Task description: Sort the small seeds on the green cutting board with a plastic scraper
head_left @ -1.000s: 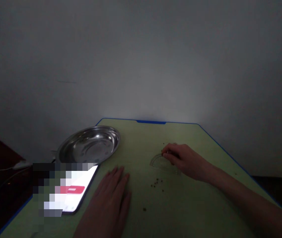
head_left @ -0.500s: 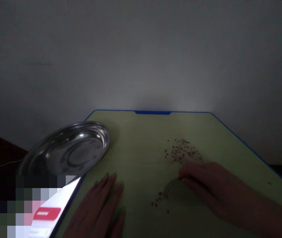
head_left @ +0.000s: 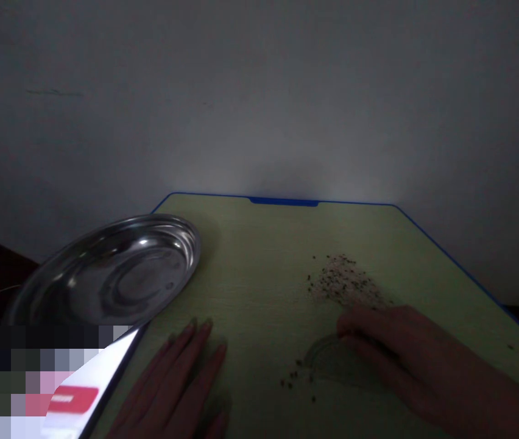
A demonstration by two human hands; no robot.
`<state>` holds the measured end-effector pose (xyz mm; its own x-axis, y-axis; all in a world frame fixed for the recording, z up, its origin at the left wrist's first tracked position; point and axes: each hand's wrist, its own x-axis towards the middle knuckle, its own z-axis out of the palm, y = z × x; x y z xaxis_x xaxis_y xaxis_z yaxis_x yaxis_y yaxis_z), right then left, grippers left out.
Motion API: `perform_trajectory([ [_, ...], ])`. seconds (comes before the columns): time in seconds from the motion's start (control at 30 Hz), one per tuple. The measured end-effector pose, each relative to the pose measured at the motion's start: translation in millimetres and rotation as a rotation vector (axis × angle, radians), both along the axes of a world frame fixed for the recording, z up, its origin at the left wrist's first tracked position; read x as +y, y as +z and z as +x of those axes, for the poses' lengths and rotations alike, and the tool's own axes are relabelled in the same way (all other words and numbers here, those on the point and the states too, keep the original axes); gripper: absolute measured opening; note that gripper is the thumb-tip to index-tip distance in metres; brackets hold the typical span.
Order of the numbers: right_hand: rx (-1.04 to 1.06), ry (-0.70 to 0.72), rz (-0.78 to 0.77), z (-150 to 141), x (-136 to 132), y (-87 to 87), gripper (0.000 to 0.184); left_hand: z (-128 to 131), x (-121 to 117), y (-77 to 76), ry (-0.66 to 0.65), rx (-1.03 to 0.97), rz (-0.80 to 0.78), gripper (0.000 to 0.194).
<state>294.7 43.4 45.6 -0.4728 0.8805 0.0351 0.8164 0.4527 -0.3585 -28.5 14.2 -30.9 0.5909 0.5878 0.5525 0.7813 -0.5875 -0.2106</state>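
My left hand (head_left: pixel 172 384) lies palm down near the table's front left, fingers stretched out and holding nothing. Between thumb and fingers, my right hand (head_left: pixel 401 353) pinches a clear half-round plastic piece (head_left: pixel 328 360) that looks like a protractor; its markings cannot be made out. The piece is low over the table or on it. Just beyond the right hand is a pile of pale grains mixed with dark seed-like bits (head_left: pixel 346 280). Several dark bits (head_left: pixel 290 385) are scattered left of the plastic piece.
A round steel tray (head_left: pixel 145 277) stands at the left of the yellow-green, blue-edged table (head_left: pixel 259 244) and overhangs its edge. A lit screen (head_left: pixel 90 378), partly pixelated, is at the lower left. A grey wall (head_left: pixel 259 110) rises behind. One dark speck (head_left: pixel 510 347) lies at the right.
The view has shifted slightly. My right hand keeps its pinch on the clear piece, and more of the piece shows under the hand. My left hand stays flat. The grains look about the same.
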Motion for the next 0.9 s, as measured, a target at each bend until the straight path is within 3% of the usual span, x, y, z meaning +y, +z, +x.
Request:
perform_trajectory([
  [0.2,0.009,-0.072,-0.063,-2.7,3.3,-4.7,0.031,1.3,-2.0,1.8,0.012,0.017,0.016,0.059],
  [0.63,0.075,-0.039,-0.053,-12.0,0.6,-5.0,0.029,9.3,-7.7,9.3,0.053,-0.056,-0.029,0.059],
  [0.77,0.075,0.024,-0.056,-16.5,-3.8,-0.4,0.032,10.2,-8.6,13.6,0.032,-0.06,-0.035,0.059],
  [0.9,0.057,-0.024,-0.049,-8.6,-1.8,4.6,0.03,12.0,-10.5,15.8,0.052,-0.063,-0.07,0.059],
])
